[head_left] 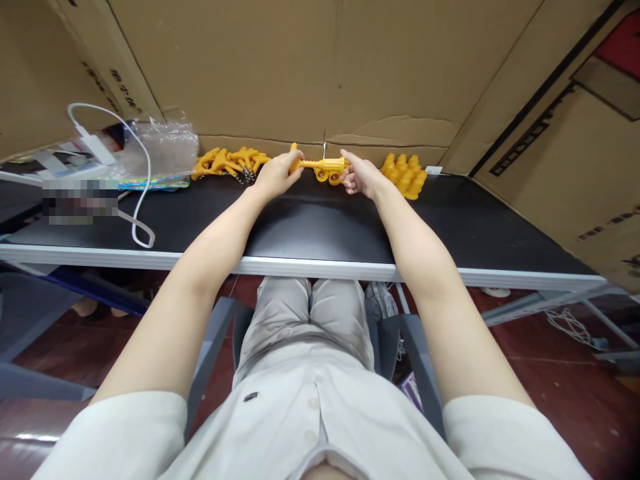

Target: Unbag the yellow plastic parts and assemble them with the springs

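Above the black tabletop, both hands hold a yellow plastic piece [334, 165] stretched sideways between them. It has a thin ribbed rod at its left, a thicker cylinder at its right and two round parts below. My left hand [280, 172] is closed round the left end, where a yellow stub sticks up past the fingers. At the right end, my right hand [363, 176] has its thumb and fingers closed on the piece. Left of my left hand lies a pile of yellow plastic parts [230, 161] with small metal chains. Yellow knobbed parts [404, 175] stand grouped beyond my right hand.
A cardboard wall [320, 73] rises behind the table [315, 233], with more cardboard at both sides. On the left are a clear plastic bag [163, 147], a white cable [149, 180] and flat colourful packets. The table's metal edge runs above my lap.
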The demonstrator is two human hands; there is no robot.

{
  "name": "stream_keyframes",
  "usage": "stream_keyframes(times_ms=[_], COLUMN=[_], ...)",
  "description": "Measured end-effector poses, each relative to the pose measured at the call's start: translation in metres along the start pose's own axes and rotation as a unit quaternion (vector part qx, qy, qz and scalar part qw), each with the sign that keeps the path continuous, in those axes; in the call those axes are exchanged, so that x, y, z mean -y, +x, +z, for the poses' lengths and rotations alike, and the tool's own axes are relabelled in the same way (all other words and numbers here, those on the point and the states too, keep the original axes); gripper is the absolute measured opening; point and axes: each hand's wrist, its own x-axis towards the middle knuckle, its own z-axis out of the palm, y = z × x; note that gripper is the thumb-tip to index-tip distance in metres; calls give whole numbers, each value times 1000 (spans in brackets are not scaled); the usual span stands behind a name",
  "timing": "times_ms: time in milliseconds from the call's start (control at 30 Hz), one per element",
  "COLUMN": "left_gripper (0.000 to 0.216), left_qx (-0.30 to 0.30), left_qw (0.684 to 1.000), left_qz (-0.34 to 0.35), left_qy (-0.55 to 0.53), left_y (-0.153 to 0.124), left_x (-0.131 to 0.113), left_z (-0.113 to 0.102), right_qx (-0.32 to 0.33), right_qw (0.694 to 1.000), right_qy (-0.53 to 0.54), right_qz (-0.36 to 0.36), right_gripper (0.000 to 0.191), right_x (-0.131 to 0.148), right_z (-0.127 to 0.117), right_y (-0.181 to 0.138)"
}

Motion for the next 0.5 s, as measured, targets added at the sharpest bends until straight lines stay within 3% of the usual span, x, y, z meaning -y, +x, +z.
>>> stream_keyframes(times_ms=[133, 267, 367, 500], left_gripper=[44, 42, 38, 37], left_qx=[-1, 12, 16, 3], left_qw=[1000, 1000, 999, 1000], left_qz=[-2, -21, -31, -17], left_qy=[-5, 5, -1, -10], left_y=[0, 0, 0, 0], left_x=[3, 6, 7, 6], left_z=[2, 3, 3, 1], right_qx=[32, 34, 27, 16], right_qw=[999, 997, 995, 997], right_qy=[9, 44, 41, 12], right_qz=[19, -62, -91, -80], right_gripper=[74, 43, 31, 42], right_x=[1, 2, 3, 5], right_z=[-4, -8, -8, -2], right_y=[-3, -12, -16, -15])
